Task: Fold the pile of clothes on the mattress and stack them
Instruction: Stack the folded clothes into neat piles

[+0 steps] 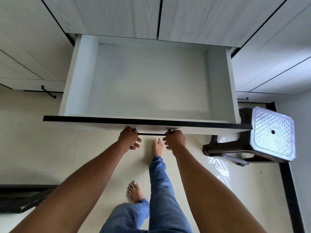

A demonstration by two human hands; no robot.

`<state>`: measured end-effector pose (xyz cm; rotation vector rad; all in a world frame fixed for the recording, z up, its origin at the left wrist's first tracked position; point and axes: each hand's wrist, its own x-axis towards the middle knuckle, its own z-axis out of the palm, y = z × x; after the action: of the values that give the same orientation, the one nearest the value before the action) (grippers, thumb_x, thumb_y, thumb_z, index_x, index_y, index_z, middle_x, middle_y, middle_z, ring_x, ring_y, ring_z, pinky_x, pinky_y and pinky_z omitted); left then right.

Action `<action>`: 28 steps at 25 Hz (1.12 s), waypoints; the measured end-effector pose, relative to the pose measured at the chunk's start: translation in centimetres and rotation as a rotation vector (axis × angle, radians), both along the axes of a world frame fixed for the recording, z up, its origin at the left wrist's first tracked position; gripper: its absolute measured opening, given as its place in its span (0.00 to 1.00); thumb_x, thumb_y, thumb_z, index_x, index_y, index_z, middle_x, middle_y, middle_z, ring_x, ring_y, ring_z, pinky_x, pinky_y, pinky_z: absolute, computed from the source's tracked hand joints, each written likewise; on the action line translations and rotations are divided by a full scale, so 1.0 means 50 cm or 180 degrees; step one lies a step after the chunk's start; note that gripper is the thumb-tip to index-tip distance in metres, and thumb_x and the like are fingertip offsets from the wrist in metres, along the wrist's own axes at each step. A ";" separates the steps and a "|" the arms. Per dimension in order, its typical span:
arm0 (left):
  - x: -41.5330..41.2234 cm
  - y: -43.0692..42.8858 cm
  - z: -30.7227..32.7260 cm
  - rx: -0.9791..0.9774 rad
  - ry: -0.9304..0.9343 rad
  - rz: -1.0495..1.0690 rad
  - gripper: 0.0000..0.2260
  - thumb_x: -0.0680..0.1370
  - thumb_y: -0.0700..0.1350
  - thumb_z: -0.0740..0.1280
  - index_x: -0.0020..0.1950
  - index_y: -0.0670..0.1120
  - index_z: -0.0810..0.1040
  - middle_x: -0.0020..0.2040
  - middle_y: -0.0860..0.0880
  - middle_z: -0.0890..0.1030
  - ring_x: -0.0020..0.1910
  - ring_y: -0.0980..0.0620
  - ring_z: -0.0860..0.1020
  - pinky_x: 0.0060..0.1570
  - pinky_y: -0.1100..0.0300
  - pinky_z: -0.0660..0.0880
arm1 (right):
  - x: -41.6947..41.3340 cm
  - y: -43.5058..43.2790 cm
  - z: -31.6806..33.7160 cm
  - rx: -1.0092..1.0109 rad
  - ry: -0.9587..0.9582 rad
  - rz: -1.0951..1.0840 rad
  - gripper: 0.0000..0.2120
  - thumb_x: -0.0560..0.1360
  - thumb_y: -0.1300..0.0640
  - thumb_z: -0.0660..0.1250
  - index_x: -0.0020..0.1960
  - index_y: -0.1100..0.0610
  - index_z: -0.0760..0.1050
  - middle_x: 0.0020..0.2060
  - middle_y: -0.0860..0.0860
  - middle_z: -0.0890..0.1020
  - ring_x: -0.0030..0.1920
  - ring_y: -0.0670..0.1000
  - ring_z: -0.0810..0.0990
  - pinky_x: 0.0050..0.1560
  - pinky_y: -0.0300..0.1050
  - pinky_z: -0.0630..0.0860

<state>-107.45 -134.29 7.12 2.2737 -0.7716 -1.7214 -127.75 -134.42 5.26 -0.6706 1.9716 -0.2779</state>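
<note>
1. Pale tiled floor [42, 148] underfoot, and we're standing in front of a white wood-grain wardrobe [117, 15] with its big drawer [218, 84] sticking well out toward us.
2. Both hands are sitting on the thin black handle [152, 134] on the drawer front. The left hand [129, 137] is curling round its left end and the right hand [175, 139] round its right end, fingers wrapping under the bar.
3. The clothes and the mattress aren't showing in this view at all, and inside the drawer we're only seeing white board. We're guessing this is the storage side of the job, but we can't say whether the drawer is heading out or in.
4. To do it well, we're thinking equal force from both hands, going straight along the runners, so that wide front isn't twisting and jamming.
5. We're also thinking slow near the end of the travel, so nothing is slamming.
6. We're minding the toes. One bare foot [157, 145] is sitting on the floor just below the handle, between the two hands as we're seeing it.
7. We're minding the plastic stool [272, 133] too. It's standing right by the right-hand corner of the drawer front, and we can't tell if they're touching.
</note>
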 end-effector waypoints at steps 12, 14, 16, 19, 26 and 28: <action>-0.003 0.071 0.003 -0.0013 -0.0054 -0.0092 0.10 0.86 0.47 0.56 0.57 0.43 0.74 0.44 0.45 0.87 0.36 0.43 0.85 0.37 0.57 0.78 | -0.007 0.074 -0.003 0.0002 0.0075 0.0162 0.15 0.79 0.48 0.63 0.44 0.57 0.81 0.34 0.53 0.87 0.31 0.56 0.87 0.45 0.60 0.86; -0.004 0.083 0.003 0.0003 -0.0065 -0.0108 0.10 0.86 0.47 0.56 0.57 0.43 0.74 0.44 0.45 0.87 0.36 0.43 0.85 0.37 0.57 0.78 | -0.009 0.084 -0.002 0.0020 0.0080 0.0182 0.16 0.79 0.48 0.63 0.43 0.58 0.82 0.33 0.53 0.87 0.32 0.55 0.87 0.46 0.59 0.86; -0.005 0.097 0.005 0.0023 -0.0054 -0.0108 0.10 0.86 0.46 0.56 0.57 0.43 0.74 0.44 0.44 0.87 0.36 0.42 0.85 0.37 0.57 0.78 | -0.009 0.098 0.002 0.0048 0.0054 0.0173 0.16 0.80 0.48 0.63 0.42 0.58 0.82 0.33 0.52 0.87 0.32 0.55 0.87 0.47 0.59 0.86; -0.007 0.119 0.005 0.0068 -0.0050 -0.0116 0.11 0.86 0.47 0.55 0.58 0.43 0.74 0.44 0.45 0.87 0.37 0.42 0.85 0.37 0.57 0.78 | -0.012 0.120 0.004 0.0097 0.0009 0.0109 0.16 0.80 0.49 0.63 0.42 0.59 0.81 0.32 0.53 0.87 0.33 0.56 0.87 0.46 0.60 0.86; -0.013 0.189 0.004 0.0076 -0.0111 -0.0130 0.11 0.86 0.48 0.56 0.59 0.43 0.74 0.43 0.45 0.87 0.34 0.43 0.85 0.34 0.58 0.78 | -0.016 0.185 0.013 0.0174 -0.0043 0.0044 0.19 0.82 0.49 0.63 0.39 0.59 0.81 0.32 0.53 0.87 0.36 0.58 0.88 0.48 0.59 0.86; -0.015 0.208 0.004 0.0072 -0.0104 -0.0120 0.11 0.86 0.48 0.56 0.59 0.43 0.74 0.42 0.45 0.87 0.34 0.43 0.85 0.33 0.58 0.78 | -0.015 0.201 0.018 0.0166 -0.0055 0.0039 0.18 0.82 0.49 0.62 0.40 0.58 0.81 0.33 0.53 0.87 0.36 0.59 0.88 0.48 0.59 0.86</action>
<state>-108.20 -123.91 7.33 2.3222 -0.8106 -1.7217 -128.50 -124.36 6.18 -0.6443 1.9510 -0.2235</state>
